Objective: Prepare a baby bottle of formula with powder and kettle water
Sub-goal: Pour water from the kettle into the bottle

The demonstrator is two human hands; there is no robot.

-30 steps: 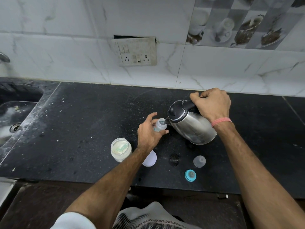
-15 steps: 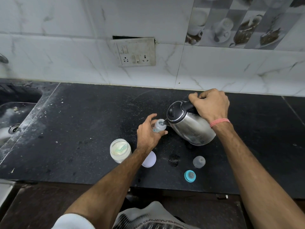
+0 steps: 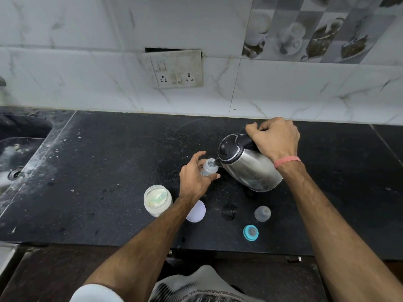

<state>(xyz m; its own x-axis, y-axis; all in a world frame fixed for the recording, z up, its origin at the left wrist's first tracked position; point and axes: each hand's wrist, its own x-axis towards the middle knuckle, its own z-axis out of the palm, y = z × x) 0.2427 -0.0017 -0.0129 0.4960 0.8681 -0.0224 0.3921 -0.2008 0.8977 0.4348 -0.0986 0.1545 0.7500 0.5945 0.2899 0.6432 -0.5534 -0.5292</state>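
My left hand (image 3: 194, 182) is curled round the bottle (image 3: 209, 168), thumb on the near side and fingers round the far side, holding it upright on the table (image 3: 104, 171) so the small mouth stays put under the spout. My right hand (image 3: 275, 138) is clenched tight on the handle of the kettle (image 3: 248, 166), fist fully closed, with the kettle tipped to my left so its spout sits right at the bottle's opening. I judge I am in the pour itself; I cannot make out a stream, nor how full the bottle is.

There is only the head view, so the rest comes from it too. The jar (image 3: 157, 200) of powder stands open just left of my left forearm, with what looks like a scoop lying in it, and its lid (image 3: 196, 211) lies partly hidden under that forearm. The teat (image 3: 250, 232) in its blue ring and the clear cap (image 3: 262, 213) sit near the front edge, apart from the pour and within reach of my right hand, ready I think for closing up. A sink (image 3: 19, 153) is at far left

My guess is the narrow neck is the risk: a slight wobble would send water over my fingers
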